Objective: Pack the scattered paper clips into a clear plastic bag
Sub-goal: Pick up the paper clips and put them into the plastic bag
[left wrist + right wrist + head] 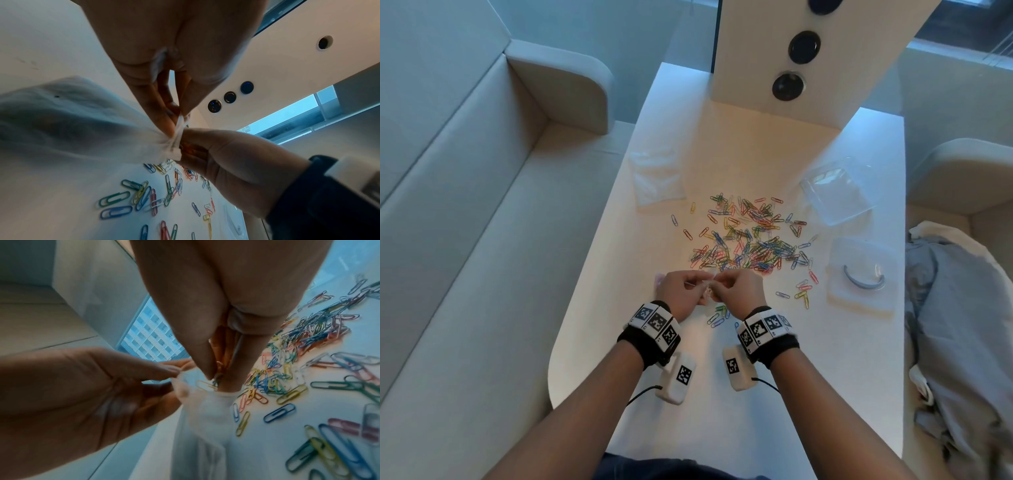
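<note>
The fingers (164, 369) of the left hand (681, 291) pinched the rim of a small clear plastic bag (201, 410), holding its mouth up just above the counter (722, 394). The right hand (739, 287) pinched a few paper clips (219, 369) at that mouth, fingertips bunched narrowly. A few clips lay beneath the hands; beyond them lay the scattered heap of coloured paper clips (750, 236). Farther off sat a second plastic bag (657, 178) on the left and a clear plastic box (839, 195) on the right.

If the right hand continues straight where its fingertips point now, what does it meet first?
Most likely the open mouth of the clear plastic bag, which the left hand pinches; the right hand holds paper clips there.
</note>
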Available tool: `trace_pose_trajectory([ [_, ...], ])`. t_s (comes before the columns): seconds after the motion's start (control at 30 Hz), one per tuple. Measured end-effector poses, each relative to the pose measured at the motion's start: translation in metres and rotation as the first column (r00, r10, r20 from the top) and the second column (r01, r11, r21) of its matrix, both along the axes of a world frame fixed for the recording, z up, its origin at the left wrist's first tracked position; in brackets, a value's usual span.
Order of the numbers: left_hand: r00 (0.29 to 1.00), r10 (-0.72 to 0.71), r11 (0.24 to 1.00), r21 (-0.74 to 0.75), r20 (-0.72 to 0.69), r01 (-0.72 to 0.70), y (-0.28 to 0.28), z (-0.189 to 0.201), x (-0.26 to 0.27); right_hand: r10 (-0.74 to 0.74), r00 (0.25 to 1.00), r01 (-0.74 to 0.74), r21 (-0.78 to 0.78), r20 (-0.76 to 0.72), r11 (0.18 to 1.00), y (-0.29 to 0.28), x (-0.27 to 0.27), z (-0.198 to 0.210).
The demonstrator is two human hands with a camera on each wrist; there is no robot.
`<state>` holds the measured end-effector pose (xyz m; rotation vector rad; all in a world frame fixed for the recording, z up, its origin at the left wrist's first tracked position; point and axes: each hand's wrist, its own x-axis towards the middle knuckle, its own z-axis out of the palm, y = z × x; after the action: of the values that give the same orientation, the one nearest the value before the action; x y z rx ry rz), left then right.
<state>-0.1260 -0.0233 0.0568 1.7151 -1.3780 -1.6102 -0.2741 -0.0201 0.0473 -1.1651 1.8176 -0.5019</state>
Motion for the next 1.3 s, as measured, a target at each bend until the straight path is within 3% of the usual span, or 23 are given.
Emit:
trace_pose_trajectory([
  [0.07, 1.000, -0.018, 1.000, -0.016, 0.002, 0.018, 0.000, -0.005, 0.000, 0.060, 0.997, -0.060, 0.007, -0.050, 0.998, 0.000, 0.002, 0.001],
  [0.13, 0.999, -0.043, 0.999, -0.025, 0.001, 0.043, -0.001, -0.010, 0.001, 0.084, 0.997, -0.083, 0.039, -0.002, 0.996, 0.001, 0.003, 0.002],
  [0.33, 1.000, -0.028, 0.999, -0.029, -0.006, 0.028, -0.006, 0.002, 0.001, -0.009, 1.000, 0.009, -0.039, -0.007, 0.999, 0.003, 0.002, 0.004],
  [0.47, 0.999, 0.011, 1.000, -0.016, -0.037, -0.012, -0.009, 0.000, 0.003, 0.072, 0.994, -0.077, -0.061, -0.079, 0.995, 0.000, 0.002, 0.000],
  [0.63, 0.999, 0.021, 1.000, -0.015, -0.035, -0.022, -0.017, -0.005, 0.006, 0.100, 0.993, -0.106, -0.100, -0.063, 0.989, -0.002, 0.002, 0.003],
  [0.73, 0.999, 0.019, 1.000, -0.006, -0.040, -0.019, -0.020, -0.004, 0.009, 0.217, 0.971, -0.230, -0.139, -0.101, 0.963, -0.006, 0.003, 0.010],
  [0.8, 0.997, 0.050, 0.999, -0.004, -0.052, -0.050, -0.021, -0.002, 0.015, 0.306, 0.951, -0.311, -0.145, -0.052, 0.939, -0.013, -0.003, 0.018],
  [0.9, 0.989, 0.145, 0.989, 0.020, -0.038, -0.144, -0.029, 0.004, 0.034, 0.253, 0.967, -0.246, -0.182, 0.015, 0.952, -0.043, -0.028, 0.026],
  [0.97, 0.978, 0.204, 0.979, 0.013, -0.036, -0.204, -0.037, 0.010, 0.050, 0.165, 0.977, -0.192, -0.220, -0.135, 0.956, -0.075, -0.049, 0.017],
  [1.03, 0.963, 0.260, 0.965, -0.016, -0.071, -0.262, -0.047, 0.017, 0.065, 0.132, 0.937, -0.211, -0.224, -0.322, 0.952, -0.113, -0.067, 0.001],
  [1.2, 0.949, 0.310, 0.944, -0.097, -0.062, -0.315, -0.067, 0.030, 0.092, 0.288, 0.802, -0.313, 0.044, -0.522, 0.949, -0.185, -0.067, -0.041],
  [1.3, 0.953, 0.304, 0.945, -0.130, 0.008, -0.301, -0.071, 0.031, 0.098, 0.392, 0.690, -0.415, 0.112, -0.608, 0.903, -0.196, -0.046, -0.056],
])
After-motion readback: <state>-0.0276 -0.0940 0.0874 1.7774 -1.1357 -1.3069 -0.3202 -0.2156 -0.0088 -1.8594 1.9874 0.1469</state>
